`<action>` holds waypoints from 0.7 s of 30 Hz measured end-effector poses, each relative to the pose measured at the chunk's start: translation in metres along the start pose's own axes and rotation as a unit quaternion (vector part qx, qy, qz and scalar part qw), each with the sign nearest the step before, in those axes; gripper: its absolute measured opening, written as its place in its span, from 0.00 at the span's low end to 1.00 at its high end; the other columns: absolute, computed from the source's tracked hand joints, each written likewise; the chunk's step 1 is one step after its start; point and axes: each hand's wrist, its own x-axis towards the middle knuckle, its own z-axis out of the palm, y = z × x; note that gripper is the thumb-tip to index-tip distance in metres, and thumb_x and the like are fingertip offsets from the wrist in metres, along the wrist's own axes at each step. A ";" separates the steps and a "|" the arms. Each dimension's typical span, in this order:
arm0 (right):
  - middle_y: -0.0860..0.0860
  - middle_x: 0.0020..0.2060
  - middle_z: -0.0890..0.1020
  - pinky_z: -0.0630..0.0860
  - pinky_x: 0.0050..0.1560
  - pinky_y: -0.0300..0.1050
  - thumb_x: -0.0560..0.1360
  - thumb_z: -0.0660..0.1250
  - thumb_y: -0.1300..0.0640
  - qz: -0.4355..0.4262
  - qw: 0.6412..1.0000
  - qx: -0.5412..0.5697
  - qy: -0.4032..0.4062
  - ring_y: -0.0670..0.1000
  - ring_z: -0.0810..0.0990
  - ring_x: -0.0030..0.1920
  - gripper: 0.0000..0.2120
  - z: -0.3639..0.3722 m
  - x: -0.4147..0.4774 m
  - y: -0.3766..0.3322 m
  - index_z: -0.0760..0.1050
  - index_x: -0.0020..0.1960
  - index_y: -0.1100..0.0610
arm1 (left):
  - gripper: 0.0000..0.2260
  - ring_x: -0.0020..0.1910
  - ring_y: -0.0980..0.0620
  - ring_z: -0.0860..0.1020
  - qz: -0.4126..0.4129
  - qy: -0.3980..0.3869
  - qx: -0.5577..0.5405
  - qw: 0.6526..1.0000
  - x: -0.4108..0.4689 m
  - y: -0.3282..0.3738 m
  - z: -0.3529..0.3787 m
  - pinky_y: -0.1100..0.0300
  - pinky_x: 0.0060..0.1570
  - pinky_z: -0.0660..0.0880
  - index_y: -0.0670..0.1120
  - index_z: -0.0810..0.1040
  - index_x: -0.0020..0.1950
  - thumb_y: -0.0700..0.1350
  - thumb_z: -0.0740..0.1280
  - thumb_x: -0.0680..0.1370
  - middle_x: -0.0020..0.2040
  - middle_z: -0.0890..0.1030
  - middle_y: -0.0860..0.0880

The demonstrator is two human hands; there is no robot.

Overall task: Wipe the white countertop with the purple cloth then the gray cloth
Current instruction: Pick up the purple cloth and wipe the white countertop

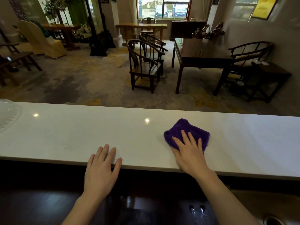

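Long white countertop [65,132] running right across the view, glossy enough to throw back a couple of ceiling lights. Mostly bare, apart from some clear ribbed dish or lid [8,114] poking in at the far left edge. Plenty of open surface for wiping, basically.

Purple cloth [186,132] sitting on the right half, bunched into a rough pad rather than spread out. Probably so it fits under one palm and takes pressure evenly.

Right hand [190,153] laid flat on the near side of that cloth, fingers [185,137] spread and stretched out over it, not pinching anything. Looks like a press-and-slide hold, which makes sense for wiping.

Left hand [102,168] parked on the near edge, well apart from the cloth, palm down, fingers [105,151] slightly fanned, holding nothing. Guessing just a brace while leaning in.

No gray cloth anywhere in sight, so probably still on the purple half of the job, with lots of counter to the left to cover.
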 end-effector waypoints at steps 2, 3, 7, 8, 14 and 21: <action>0.52 0.82 0.54 0.41 0.78 0.65 0.84 0.51 0.42 0.018 1.000 -0.001 -0.005 0.58 0.48 0.81 0.24 -0.004 0.001 0.015 0.58 0.79 0.43 | 0.25 0.79 0.50 0.55 -0.001 -0.001 0.000 1.000 0.000 -0.001 0.001 0.51 0.77 0.51 0.52 0.65 0.76 0.59 0.55 0.81 0.79 0.61 0.49; 0.52 0.82 0.53 0.41 0.77 0.65 0.84 0.50 0.41 0.025 1.000 0.000 -0.009 0.58 0.48 0.81 0.24 -0.006 0.002 0.022 0.58 0.79 0.43 | 0.25 0.79 0.50 0.55 -0.001 -0.001 0.002 1.000 0.000 -0.001 0.001 0.51 0.77 0.51 0.52 0.65 0.76 0.59 0.55 0.81 0.79 0.61 0.49; 0.51 0.82 0.52 0.40 0.77 0.65 0.84 0.49 0.40 0.055 0.998 0.009 -0.029 0.58 0.47 0.81 0.24 -0.013 0.009 0.042 0.57 0.79 0.42 | 0.25 0.79 0.51 0.55 0.000 -0.001 0.008 1.000 0.001 -0.003 0.003 0.51 0.77 0.52 0.52 0.65 0.76 0.60 0.54 0.80 0.79 0.61 0.49; 0.51 0.82 0.52 0.41 0.78 0.65 0.84 0.49 0.40 0.061 0.998 0.006 -0.027 0.58 0.47 0.81 0.24 -0.012 0.011 0.043 0.56 0.79 0.42 | 0.25 0.79 0.51 0.55 0.001 0.000 0.007 1.000 0.001 -0.004 0.003 0.51 0.77 0.52 0.52 0.65 0.76 0.60 0.54 0.80 0.79 0.62 0.49; 0.52 0.82 0.54 0.42 0.76 0.67 0.83 0.50 0.41 0.093 0.996 0.017 -0.001 0.59 0.49 0.81 0.24 -0.008 0.029 0.034 0.56 0.79 0.41 | 0.25 0.79 0.51 0.56 0.001 0.001 0.008 1.000 0.002 -0.004 0.003 0.51 0.76 0.52 0.53 0.66 0.75 0.60 0.54 0.80 0.79 0.62 0.50; 0.53 0.82 0.56 0.42 0.76 0.70 0.84 0.51 0.43 0.114 0.993 0.018 0.013 0.60 0.50 0.81 0.24 -0.002 0.060 0.009 0.58 0.78 0.43 | 0.26 0.78 0.49 0.59 0.007 0.005 0.002 1.000 0.003 -0.002 -0.001 0.50 0.76 0.56 0.52 0.68 0.74 0.61 0.54 0.79 0.78 0.64 0.49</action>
